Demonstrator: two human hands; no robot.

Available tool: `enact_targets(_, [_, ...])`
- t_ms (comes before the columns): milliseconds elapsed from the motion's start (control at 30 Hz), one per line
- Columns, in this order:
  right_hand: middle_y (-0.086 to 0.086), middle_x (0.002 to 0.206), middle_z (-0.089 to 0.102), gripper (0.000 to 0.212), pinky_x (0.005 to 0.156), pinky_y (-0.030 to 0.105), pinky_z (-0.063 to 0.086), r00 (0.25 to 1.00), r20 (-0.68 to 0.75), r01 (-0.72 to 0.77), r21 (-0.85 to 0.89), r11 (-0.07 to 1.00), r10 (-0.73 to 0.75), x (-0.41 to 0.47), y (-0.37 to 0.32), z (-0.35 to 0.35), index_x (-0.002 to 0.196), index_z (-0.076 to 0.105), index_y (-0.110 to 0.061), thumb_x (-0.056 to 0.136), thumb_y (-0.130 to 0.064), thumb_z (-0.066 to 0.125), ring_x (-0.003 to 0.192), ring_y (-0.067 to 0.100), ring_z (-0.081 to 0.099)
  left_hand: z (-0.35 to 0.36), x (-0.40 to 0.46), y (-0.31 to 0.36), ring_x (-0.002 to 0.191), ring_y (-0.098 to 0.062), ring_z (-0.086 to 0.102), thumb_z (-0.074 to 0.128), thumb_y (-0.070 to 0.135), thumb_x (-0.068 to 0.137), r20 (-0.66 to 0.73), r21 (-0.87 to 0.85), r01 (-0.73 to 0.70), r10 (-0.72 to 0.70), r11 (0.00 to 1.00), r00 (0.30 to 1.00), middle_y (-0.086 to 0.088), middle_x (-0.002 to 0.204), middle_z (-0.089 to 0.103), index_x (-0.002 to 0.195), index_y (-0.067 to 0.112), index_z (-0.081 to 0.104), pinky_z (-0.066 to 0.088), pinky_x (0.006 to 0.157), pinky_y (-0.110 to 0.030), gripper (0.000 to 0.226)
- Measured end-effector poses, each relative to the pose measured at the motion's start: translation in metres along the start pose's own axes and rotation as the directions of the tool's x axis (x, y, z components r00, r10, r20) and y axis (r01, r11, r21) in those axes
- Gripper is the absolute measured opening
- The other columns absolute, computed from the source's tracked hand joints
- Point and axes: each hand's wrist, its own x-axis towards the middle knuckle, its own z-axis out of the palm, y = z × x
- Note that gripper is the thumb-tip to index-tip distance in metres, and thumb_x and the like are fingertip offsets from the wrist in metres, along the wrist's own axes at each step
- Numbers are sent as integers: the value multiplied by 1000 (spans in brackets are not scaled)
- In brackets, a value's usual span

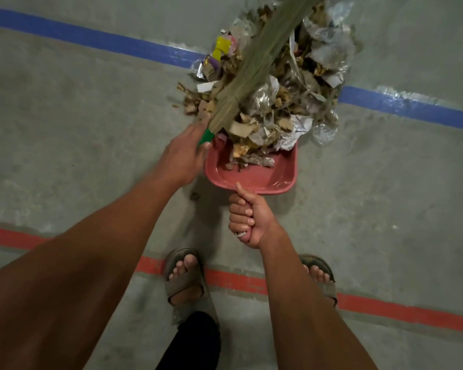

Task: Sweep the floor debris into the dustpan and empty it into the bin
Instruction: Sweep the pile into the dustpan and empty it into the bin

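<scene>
— Left of the dustpan [251,174], by its near left corner: left hand [183,156], wrapped round the green-bound neck of the broom [254,62]. Clenched on it, fingers hidden underneath.

— And the broom's long axis?

— Slanting up and to the right from that grip, across the debris pile [284,102], bristle end out of view past the top edge.

— So the pile sits where?

— Beyond the dustpan's open front lip, heaped across the blue floor line [91,36], with a few scraps already spilled over the lip into the pan. Bulk not yet inside.

— Next stroke, then?

— Probably a pull straight back toward the feet, bristles dragging the heap into the pan.

— Right side?

— Right hand [247,217], fist closed round the dustpan handle, thumb laid along it toward the back rim. Nearer the body than the left. Looks set to brace the pan against the push. No bin in view.
</scene>
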Motion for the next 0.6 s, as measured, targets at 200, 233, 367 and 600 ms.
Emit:
enact_targets(200, [-9,42,27,43,33,16,14,999,-26,-21,-64,998,20,-18,-3,-8,68,34,-21,104,-31,56,28,3,22,13,-68,-8,115,-27,60,49,24,106,73,-15,-32,33,999,997,-3,144,51,164,35,16,54,94,-50,67])
enact_targets(233, [-9,42,26,43,33,16,13,999,-30,-26,-71,997,24,-21,-4,-9,67,34,-21,104,-29,55,28,3,21,12,-74,-7,114,-28,60,47,25,107,60,-14,-27,28,1000,998,-4,145,50,164,35,15,54,92,-50,66])
enact_targets(367, [-9,42,24,42,34,17,11,998,-42,-40,-107,993,36,-23,-7,-10,66,34,-21,103,-24,54,30,5,14,6,-72,-4,118,-29,57,45,24,107,-36,-9,-9,8,1000,999,-3,149,46,164,36,14,53,92,-47,66])
enact_targets(600, [-10,41,23,38,34,17,12,995,-95,-23,-146,989,10,-20,-5,-7,66,35,-22,97,-20,57,28,3,19,14,-63,-13,116,-30,58,48,23,106,93,26,-33,31,999,995,-4,148,48,164,35,14,53,93,-46,69])
